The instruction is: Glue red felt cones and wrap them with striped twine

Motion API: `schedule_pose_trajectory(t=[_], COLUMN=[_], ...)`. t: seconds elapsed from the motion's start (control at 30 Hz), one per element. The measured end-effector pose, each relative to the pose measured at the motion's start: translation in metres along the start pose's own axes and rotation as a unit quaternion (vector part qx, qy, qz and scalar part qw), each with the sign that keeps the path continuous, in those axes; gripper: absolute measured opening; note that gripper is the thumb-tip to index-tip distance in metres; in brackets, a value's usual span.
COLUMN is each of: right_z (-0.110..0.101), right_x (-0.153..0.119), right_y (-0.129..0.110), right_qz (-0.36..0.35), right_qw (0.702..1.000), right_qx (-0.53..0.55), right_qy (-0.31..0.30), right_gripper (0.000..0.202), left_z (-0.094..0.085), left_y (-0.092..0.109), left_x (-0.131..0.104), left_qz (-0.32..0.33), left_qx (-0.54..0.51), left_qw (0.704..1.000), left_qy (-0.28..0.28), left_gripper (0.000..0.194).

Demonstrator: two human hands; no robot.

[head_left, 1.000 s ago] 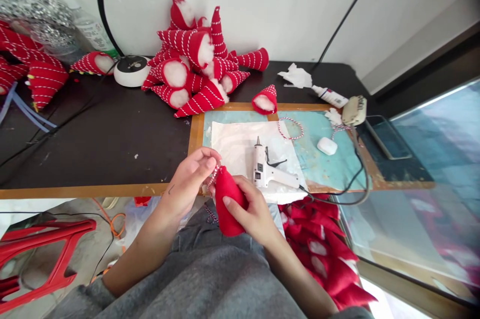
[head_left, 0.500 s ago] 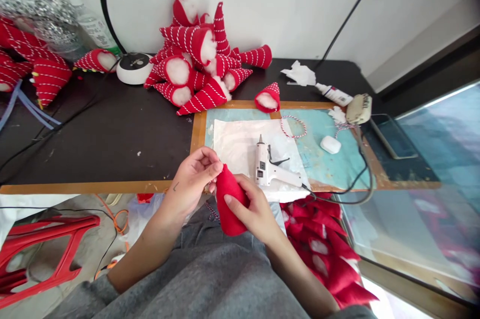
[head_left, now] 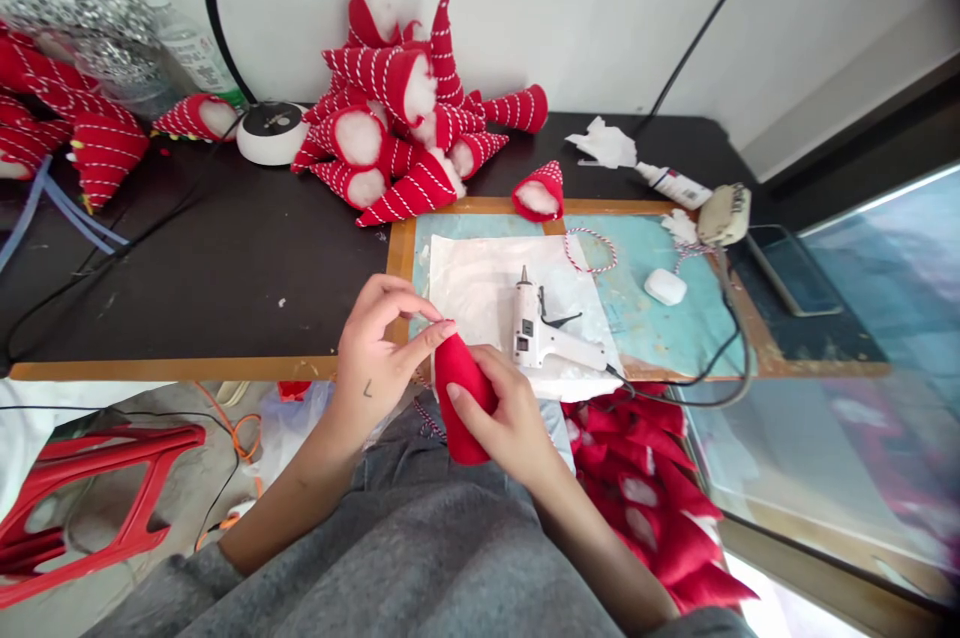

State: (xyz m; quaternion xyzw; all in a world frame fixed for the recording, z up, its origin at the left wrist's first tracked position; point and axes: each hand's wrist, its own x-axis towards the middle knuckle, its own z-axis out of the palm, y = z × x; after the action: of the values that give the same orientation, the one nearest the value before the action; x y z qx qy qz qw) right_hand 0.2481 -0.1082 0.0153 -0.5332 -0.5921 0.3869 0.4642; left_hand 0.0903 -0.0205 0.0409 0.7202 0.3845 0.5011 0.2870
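A plain red felt cone point(head_left: 466, 436) is held in front of my lap, tip pointing away from me. My right hand point(head_left: 516, 416) wraps round its body, thumb on top. At the tip, the thumb and forefinger of my left hand point(head_left: 375, 343) pinch the felt; its other fingers are bent above. Part of a twisted red-and-white cord point(head_left: 426, 418) shows below my left hand; where it leads is hidden. Just beyond my right hand, a white glue gun point(head_left: 527, 328) rests on a white sheet point(head_left: 472, 263), nozzle facing away.
Stuffed red cones with white stitching point(head_left: 409, 193) are heaped at the wall. One small cone point(head_left: 541, 190) and a cord loop point(head_left: 592, 271) lie near the sheet. Right are a glue bottle point(head_left: 675, 186), power block point(head_left: 724, 215) and phone point(head_left: 793, 270). More red pieces point(head_left: 645, 488) lie below the table edge.
My left hand has turned and its fingers have lifted from a tighter curl, with thumb and forefinger at the tip. My right hand keeps its hold on the cone.
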Motion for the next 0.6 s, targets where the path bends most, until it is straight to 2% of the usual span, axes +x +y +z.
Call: schedule_pose_trajectory(t=[0.07,0.13,0.3,0.4,0.5,0.6], right_z=[0.0,0.0,0.0,-0.001,-0.001,-0.001], right_x=[0.0,-0.001,-0.002,-0.003,-0.003,-0.002], right_y=[0.0,-0.001,-0.001,-0.001,0.0,0.0], right_qz=[0.0,-0.001,0.0,0.002,0.004,0.005], right_qw=[1.0,1.0,1.0,1.0,1.0,1.0], right_qx=[0.004,0.007,0.009,0.007,0.005,0.01], right_qy=[-0.001,-0.003,-0.003,-0.001,0.002,0.003], right_gripper=[0.024,0.024,0.025,0.024,0.024,0.026], left_z=[-0.001,-0.001,0.002,0.001,-0.002,-0.002], left_y=[0.003,0.005,0.003,0.001,0.003,0.008], left_x=[0.0,-0.002,-0.011,-0.015,-0.015,-0.014], left_qz=[0.075,0.116,0.16,0.19,0.187,0.121], left_qx=[0.089,0.123,0.145,0.154,0.133,0.094], left_qw=[0.993,0.985,0.976,0.969,0.973,0.988], left_qy=[0.029,0.032,0.028,0.02,0.005,0.006], left_gripper=[0.011,0.01,0.003,0.018,0.036,0.026])
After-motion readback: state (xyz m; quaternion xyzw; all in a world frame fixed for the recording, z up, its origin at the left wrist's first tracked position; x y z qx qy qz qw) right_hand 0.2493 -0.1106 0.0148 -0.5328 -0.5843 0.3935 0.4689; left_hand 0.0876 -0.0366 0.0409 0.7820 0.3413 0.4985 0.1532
